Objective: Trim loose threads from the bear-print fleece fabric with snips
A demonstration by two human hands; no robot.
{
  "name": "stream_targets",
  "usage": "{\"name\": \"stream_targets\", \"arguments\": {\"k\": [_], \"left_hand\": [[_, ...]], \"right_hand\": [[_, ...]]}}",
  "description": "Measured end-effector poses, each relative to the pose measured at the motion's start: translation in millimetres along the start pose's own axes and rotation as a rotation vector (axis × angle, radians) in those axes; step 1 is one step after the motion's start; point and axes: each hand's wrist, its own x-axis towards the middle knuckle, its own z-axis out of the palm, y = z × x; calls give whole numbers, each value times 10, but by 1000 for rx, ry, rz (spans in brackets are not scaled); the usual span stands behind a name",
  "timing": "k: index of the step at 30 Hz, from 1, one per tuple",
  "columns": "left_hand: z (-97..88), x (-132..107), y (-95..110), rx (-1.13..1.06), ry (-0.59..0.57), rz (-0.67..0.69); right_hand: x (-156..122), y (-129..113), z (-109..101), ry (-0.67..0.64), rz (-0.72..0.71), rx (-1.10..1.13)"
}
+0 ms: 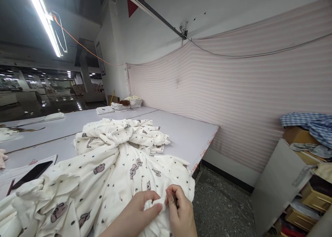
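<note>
At 6 o'clock, by the counter (186,133) edge, left hand (141,209) & right hand (181,212) pinch one fold of the white printed cloth (109,168), each grip closed on it, hands close together. Cloth heaps up toward 12 o'clock; black phone (32,174) lies just beside it at 9 o'clock.

left grip (141,209) beside right grip (178,209), both on cloth (109,168) | cloth on desk (186,133), ahead of grips | phone (32,174) left, on desk | folded stacks (127,104) far ahead | shelf (311,195) right, off desk
</note>
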Motion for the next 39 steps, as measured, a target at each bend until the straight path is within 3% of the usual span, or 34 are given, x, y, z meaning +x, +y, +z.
{"name": "stream_targets", "arguments": {"k": [5,9,15,23,27,36,39], "left_hand": [[-11,17,25,-106,-55,50],[15,38,13,-249,-85,111],[77,-1,60,-170,-57,251],[101,-8,23,-148,-10,178],[91,13,14,-101,-2,223],[158,6,-48,-122,103,161],[-120,0,-97,-154,247,57]], "right_hand": [[26,-59,-127,37,102,98],[-91,12,-152,-24,21,85],[-116,47,-92,-25,-36,-42],[-54,47,-167,-99,25,27],[-54,38,-179,-87,14,11],[-91,-69,-220,-63,-13,-64],[-92,53,-297,-23,112,-10]]}}
